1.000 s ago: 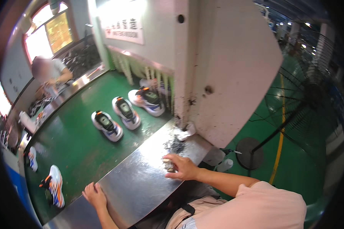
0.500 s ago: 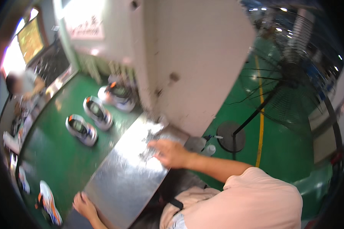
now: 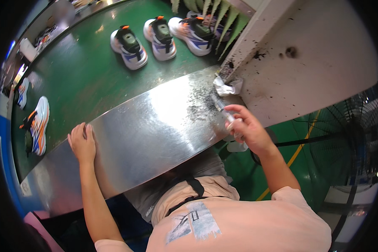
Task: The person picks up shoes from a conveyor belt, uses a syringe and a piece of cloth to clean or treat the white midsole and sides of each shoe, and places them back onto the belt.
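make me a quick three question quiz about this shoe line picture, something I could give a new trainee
1. True or false: the left hand lies flat on the shiny metal ledge.
2. What does the right hand hold? A) a sneaker B) a small clear tube C) a crumpled white rag
3. How many sneakers stand in a row at the top of the green conveyor belt, near the hanging strip curtain?

Key:
1. True.
2. B, the small clear tube, pinched in the fingers; the crumpled white rag lies apart by the white housing.
3. Three sneakers.
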